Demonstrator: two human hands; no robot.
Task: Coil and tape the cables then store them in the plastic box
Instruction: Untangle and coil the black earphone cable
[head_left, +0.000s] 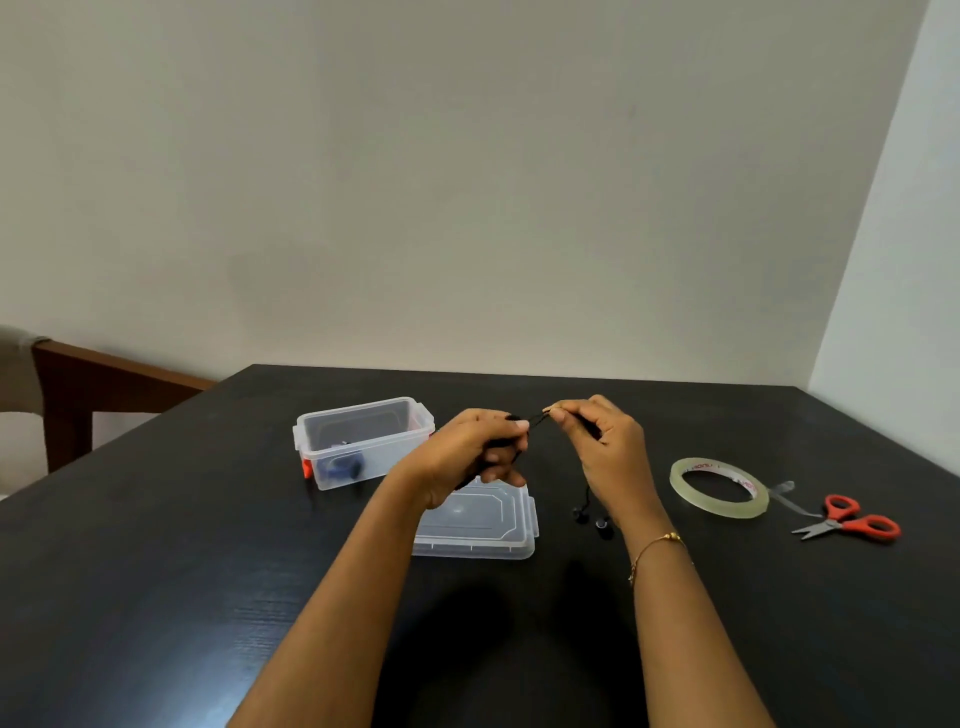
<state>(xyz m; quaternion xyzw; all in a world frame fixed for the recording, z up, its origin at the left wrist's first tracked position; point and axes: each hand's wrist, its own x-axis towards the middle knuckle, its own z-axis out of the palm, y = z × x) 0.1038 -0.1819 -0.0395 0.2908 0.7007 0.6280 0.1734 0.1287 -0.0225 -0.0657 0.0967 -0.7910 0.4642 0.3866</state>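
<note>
I pinch the black cable (537, 420) between both hands, left hand (478, 452) bunching loops, right hand (602, 447) feeding slack, just right of the plastic box (363, 441); earbuds dangle, tape (719, 488) farther right.

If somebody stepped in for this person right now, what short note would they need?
Left hand: grips a partly coiled black earphone cable.
Right hand: pinches the same cable near its plug end; earbuds dangle to the table.
Plastic box: open, some dark items already inside. Lid lies beside it.
Tape roll and scissors: right, untouched.
Left: finish coiling, tape, store, close.
</note>
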